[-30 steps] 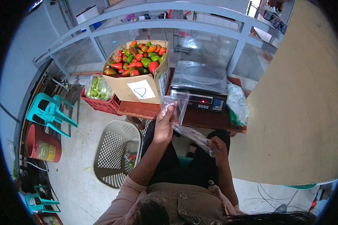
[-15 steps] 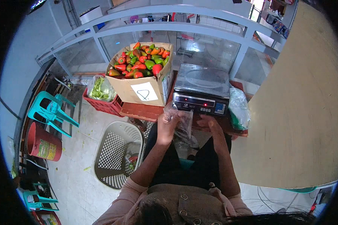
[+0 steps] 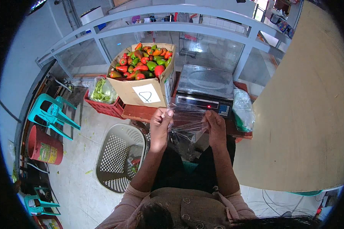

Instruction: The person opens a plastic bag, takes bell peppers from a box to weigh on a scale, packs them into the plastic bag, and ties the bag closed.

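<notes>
A clear plastic bag point(image 3: 187, 119) is stretched sideways between my two hands, above my lap and in front of the weighing scale point(image 3: 205, 89). My left hand point(image 3: 161, 124) pinches one side of it between thumb and fingers. On the other side my right hand point(image 3: 215, 124) grips the plastic, fingers bent around it. Through the film part of the scale's dark front panel shows. Beyond my left hand stands a cardboard box point(image 3: 120, 91) heaped with red, green and orange peppers point(image 3: 143, 63).
Scale and box rest on a low red-brown table point(image 3: 135, 112). A bundle of plastic bags point(image 3: 243, 110) lies right of the scale. At left are a perforated basket point(image 3: 111, 162), a red crate point(image 3: 107, 108) with bagged greens, a teal chair point(image 3: 51, 110) and a red bucket point(image 3: 36, 143). A tan board point(image 3: 294, 126) borders the right.
My right hand has come up and taken hold of the bag, which hung from my left hand alone. The hands have drawn apart, and the bag is now spread between them.
</notes>
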`<action>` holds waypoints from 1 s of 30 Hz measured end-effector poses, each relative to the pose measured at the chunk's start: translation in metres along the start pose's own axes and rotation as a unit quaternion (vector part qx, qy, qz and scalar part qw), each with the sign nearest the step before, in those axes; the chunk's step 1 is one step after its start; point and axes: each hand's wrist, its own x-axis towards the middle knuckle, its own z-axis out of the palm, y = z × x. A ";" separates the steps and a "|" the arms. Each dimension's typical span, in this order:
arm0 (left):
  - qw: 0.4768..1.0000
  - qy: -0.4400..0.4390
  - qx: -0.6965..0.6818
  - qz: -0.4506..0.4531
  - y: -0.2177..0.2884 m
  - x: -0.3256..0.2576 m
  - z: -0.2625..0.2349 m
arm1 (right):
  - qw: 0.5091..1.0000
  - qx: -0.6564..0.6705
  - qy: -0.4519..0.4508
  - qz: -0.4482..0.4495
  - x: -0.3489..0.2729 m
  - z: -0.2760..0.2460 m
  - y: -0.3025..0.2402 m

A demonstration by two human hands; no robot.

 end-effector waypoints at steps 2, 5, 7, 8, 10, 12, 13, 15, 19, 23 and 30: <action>1.000 0.012 -0.007 -0.010 0.001 -0.001 0.001 | 1.000 0.003 0.027 0.007 0.001 0.000 0.003; 1.000 0.018 -0.005 -0.005 0.003 -0.002 0.005 | 0.998 -0.041 0.001 -0.041 0.004 0.009 -0.007; 1.000 0.010 0.017 0.012 -0.001 -0.003 0.000 | 0.999 -0.053 -0.012 -0.005 0.001 0.013 -0.018; 1.000 0.010 0.017 0.011 -0.003 -0.003 -0.001 | 0.997 -0.066 -0.024 0.031 0.000 0.013 -0.021; 0.999 0.000 0.036 0.034 -0.009 -0.001 0.003 | 0.999 -0.049 -0.011 -0.008 0.006 -0.003 -0.010; 0.999 0.013 0.029 0.025 -0.017 0.005 0.007 | 0.999 -0.030 -0.002 -0.044 0.006 -0.006 -0.004; 0.999 0.027 0.023 0.016 -0.020 0.009 0.010 | 0.998 0.018 0.035 -0.057 0.003 0.006 -0.007; 0.998 0.058 -0.006 0.033 -0.028 0.021 0.013 | 0.993 0.064 0.067 -0.068 -0.006 0.031 -0.002; 0.993 0.093 -0.062 0.036 -0.036 0.040 0.021 | 0.984 -0.169 -0.036 -0.043 -0.031 0.009 0.062; 0.984 0.150 -0.039 0.093 -0.039 0.051 -0.017 | 0.973 -0.186 -0.079 0.110 -0.027 -0.026 0.055; 0.798 0.198 0.460 0.337 -0.011 0.030 -0.032 | 0.903 -0.411 -0.108 -0.062 0.005 -0.046 0.017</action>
